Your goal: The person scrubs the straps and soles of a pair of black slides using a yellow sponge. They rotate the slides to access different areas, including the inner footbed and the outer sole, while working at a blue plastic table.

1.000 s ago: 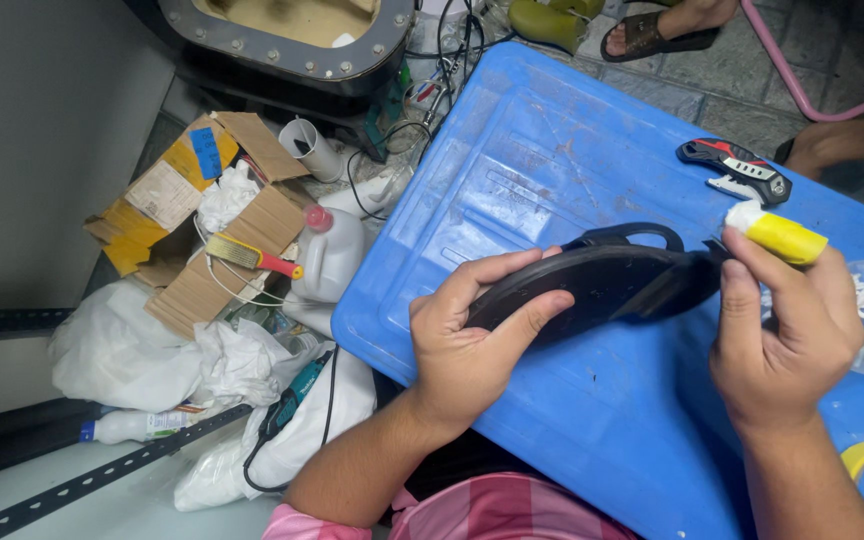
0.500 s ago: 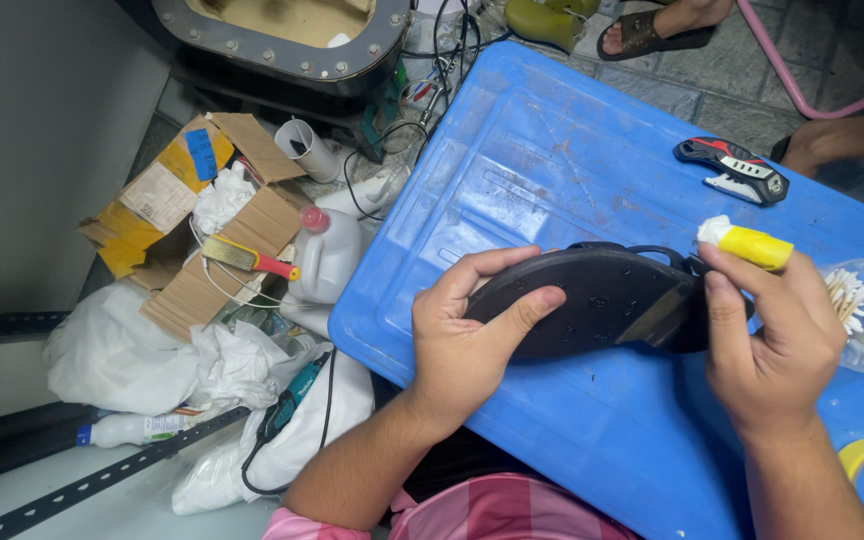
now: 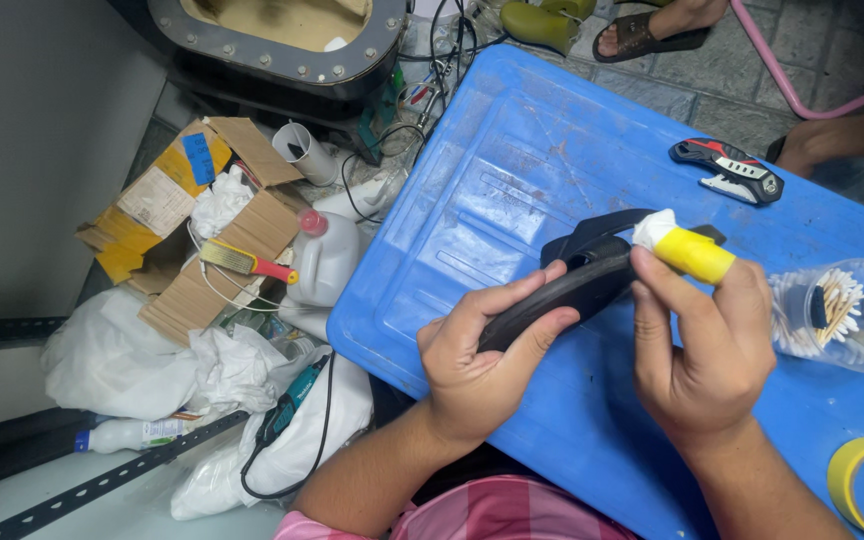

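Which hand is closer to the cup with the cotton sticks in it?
The right hand. It sits just beside the clear cup, holding a yellow-taped stick. The left hand is farther away, gripping the black sandal.

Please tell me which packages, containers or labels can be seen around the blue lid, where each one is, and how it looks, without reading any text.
Cardboard box: floor, left; open, brown, with yellow, blue and white labels.
White jug: beside the box; pink cap.
White bottle: lower left, lying down; blue cap, printed label.
Clear cup: on the blue lid, right edge; holds cotton swabs.
Yellow tube: in the right hand; white tip.
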